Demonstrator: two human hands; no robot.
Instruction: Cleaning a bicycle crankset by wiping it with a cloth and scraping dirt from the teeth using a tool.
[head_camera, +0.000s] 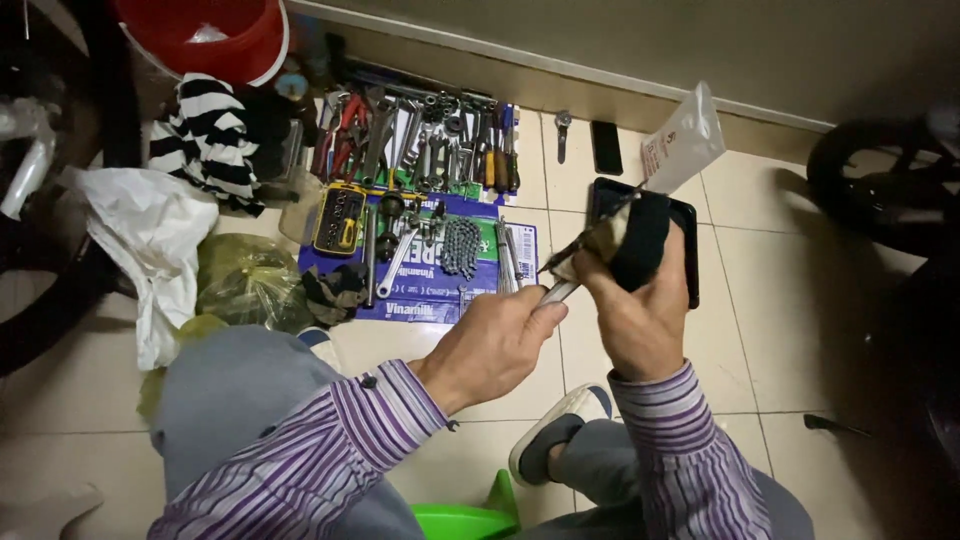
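Head view: left hand (495, 345) closed around the handle end of a metal tool (560, 291), low over the tiled floor (740, 340). Right hand (632, 315) gripping a dark rag (632, 238) wrapped round the tool's upper end, above a black tray (688, 255). Bicycle chain (460, 247) lying on blue cardboard (420, 300) nearby.

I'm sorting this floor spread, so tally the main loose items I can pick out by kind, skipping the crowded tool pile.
Red bucket: 1
Striped cloth: 1
White bag: 1
Bit set: 1
Chain: 1
Black tray: 1
Clear pouch: 1
Black rag in right hand: 1
Metal tool in left hand: 1
Total: 9
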